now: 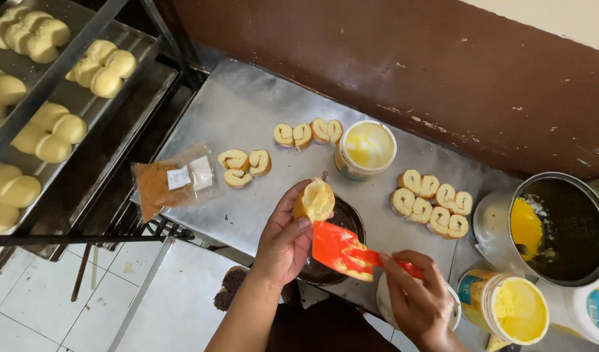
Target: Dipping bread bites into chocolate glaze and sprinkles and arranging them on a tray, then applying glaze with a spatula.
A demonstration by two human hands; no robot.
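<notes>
— Two hands at work, item one: our left hand (283, 238) grasps a split bun (314, 200), cut face up, above the dark bowl (342, 225) at the table's near edge.
— Item two: our right hand (416, 296) is clenched on the handle of a red spatula (338, 251), blade just under the bun.
— To spread well, we judge, we keep the bun over the bowl so drips fall in, and draw the blade flat across the crumb.
— Surroundings, left to right: trays of pale rolls (104, 65) on the rack; a sachet of brown powder (172, 182); filled buns (244, 166) on the steel table (234, 104); an open tub of yellow spread (368, 148); more filled buns (433, 203); a large pot (560, 225); another yellow tub (514, 306).
— Obstacles: we find the near tub close by our right elbow; the rest stands well apart.
</notes>
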